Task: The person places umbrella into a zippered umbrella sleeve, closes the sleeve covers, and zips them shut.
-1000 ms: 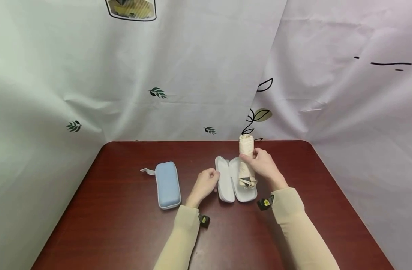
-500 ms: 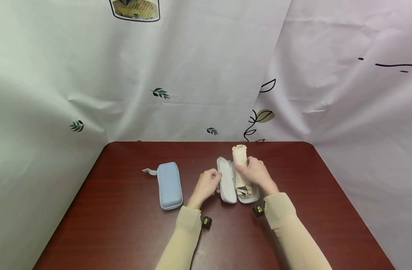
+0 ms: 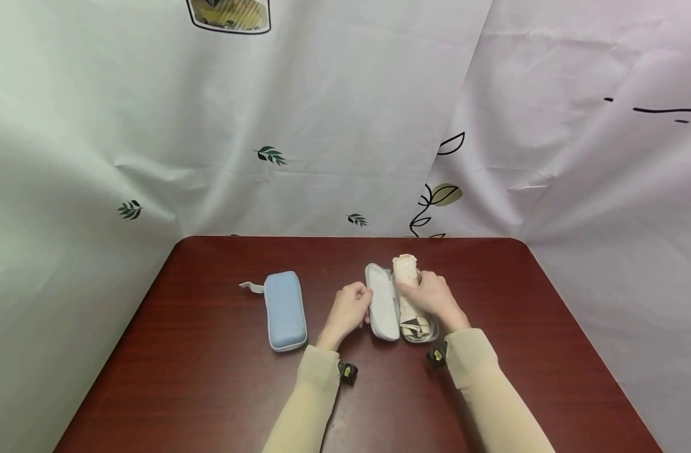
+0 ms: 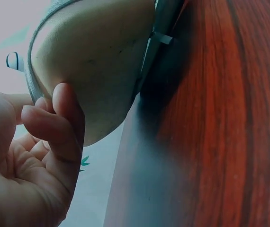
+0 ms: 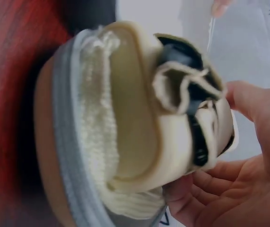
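Observation:
My right hand (image 3: 432, 294) grips a cream folded umbrella (image 3: 406, 272) with black inner fabric, thumb on one side and fingers on the other. It lies lengthwise over the right half of an unzipped case (image 3: 383, 308). In the right wrist view, the umbrella's bundled end (image 5: 187, 90) sits right at the case's pale lined hollow (image 5: 130, 109). My left hand (image 3: 348, 309) pinches the rim of the left half, which stands tilted up. The left wrist view shows thumb and fingers at that rim, beside the half's smooth outer shell (image 4: 92, 61).
A closed light-blue case (image 3: 285, 311) with a pale strap (image 3: 251, 287) lies to the left on the dark red wooden table (image 3: 209, 390). White printed cloth (image 3: 334, 113) hangs behind the table and along its sides.
The right hand has brought the umbrella down and toward me, lowering it onto the right half of the case. The left hand keeps its pinch on the left half, which looks more tilted.

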A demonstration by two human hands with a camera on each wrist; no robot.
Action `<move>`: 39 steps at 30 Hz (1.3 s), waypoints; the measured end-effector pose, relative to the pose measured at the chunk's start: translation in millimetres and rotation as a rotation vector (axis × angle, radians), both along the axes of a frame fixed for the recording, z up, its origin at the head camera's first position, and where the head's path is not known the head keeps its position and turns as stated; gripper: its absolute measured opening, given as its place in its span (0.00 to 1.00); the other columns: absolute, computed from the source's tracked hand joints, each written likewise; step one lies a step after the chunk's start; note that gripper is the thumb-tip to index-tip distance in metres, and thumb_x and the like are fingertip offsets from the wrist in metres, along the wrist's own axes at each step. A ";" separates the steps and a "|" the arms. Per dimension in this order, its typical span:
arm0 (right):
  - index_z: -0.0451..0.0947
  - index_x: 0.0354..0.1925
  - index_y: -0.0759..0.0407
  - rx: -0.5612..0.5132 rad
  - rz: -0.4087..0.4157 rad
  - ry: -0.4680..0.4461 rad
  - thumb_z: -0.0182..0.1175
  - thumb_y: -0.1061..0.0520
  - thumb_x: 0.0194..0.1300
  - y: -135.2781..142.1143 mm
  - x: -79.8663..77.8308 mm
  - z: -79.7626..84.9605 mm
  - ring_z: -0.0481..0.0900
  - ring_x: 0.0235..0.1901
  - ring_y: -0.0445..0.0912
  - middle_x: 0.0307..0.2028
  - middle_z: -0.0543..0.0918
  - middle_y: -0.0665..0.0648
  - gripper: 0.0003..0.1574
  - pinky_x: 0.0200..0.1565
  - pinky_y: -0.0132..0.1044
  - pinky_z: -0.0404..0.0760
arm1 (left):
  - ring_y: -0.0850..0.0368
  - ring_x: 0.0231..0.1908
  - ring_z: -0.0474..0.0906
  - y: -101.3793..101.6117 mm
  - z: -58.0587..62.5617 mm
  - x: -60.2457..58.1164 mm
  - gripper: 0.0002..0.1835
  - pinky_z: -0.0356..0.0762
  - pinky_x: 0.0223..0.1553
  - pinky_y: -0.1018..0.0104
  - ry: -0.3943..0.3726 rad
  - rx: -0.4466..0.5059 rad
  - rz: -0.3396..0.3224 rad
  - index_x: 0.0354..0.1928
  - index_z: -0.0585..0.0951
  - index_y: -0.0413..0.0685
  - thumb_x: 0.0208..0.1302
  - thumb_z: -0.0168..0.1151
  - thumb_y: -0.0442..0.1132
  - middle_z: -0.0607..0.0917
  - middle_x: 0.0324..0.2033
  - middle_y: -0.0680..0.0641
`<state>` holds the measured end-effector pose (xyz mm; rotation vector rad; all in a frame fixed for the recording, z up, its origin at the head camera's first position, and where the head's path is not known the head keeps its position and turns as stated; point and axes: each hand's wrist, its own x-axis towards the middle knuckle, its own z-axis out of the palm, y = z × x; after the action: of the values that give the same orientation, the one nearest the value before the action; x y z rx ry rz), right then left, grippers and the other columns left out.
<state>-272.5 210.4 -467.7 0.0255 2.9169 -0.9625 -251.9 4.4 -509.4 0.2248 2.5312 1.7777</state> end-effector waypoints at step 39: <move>0.65 0.26 0.56 -0.038 -0.018 0.112 0.66 0.42 0.52 18.9 -3.2 -28.9 0.71 0.21 0.47 0.19 0.69 0.52 0.24 0.23 0.38 0.71 | 0.56 0.11 0.77 4.6 4.9 -1.6 0.12 0.77 0.18 0.62 0.064 0.003 0.020 0.26 0.76 0.48 0.70 0.51 0.40 0.79 0.14 0.50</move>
<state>-275.6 229.3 -496.6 -0.0039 3.0038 -1.0551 -253.5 9.0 -504.5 0.2611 2.5831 1.8104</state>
